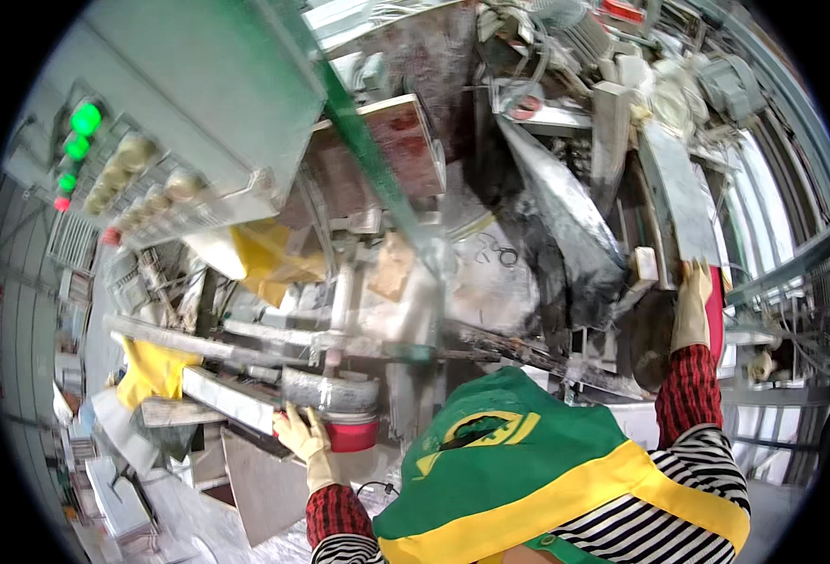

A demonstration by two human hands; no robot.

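Observation:
My left hand (pixel 304 440), in a cream glove, is at the lower left with its fingers spread. Its fingertips meet the near end of a long pale bar (pixel 232 399). Just right of them is a red round part (pixel 353 434) under a grey ring-shaped piece (pixel 330 393). On the right side, my right hand (pixel 693 305), gloved too, reaches forward with fingers stretched out. They lie at the near end of a long pale grey beam (pixel 670 188). A red strip (pixel 715 315) runs beside that hand. Its palm is hidden.
A large grey control cabinet (pixel 199 85) with lit green buttons (pixel 86 118) and several knobs hangs at the upper left. Dusty machinery fills the middle, with a dark curved metal sheet (pixel 565 202). Yellow cloth (pixel 152 369) drapes over a rail at left. Motors and hoses crowd the upper right.

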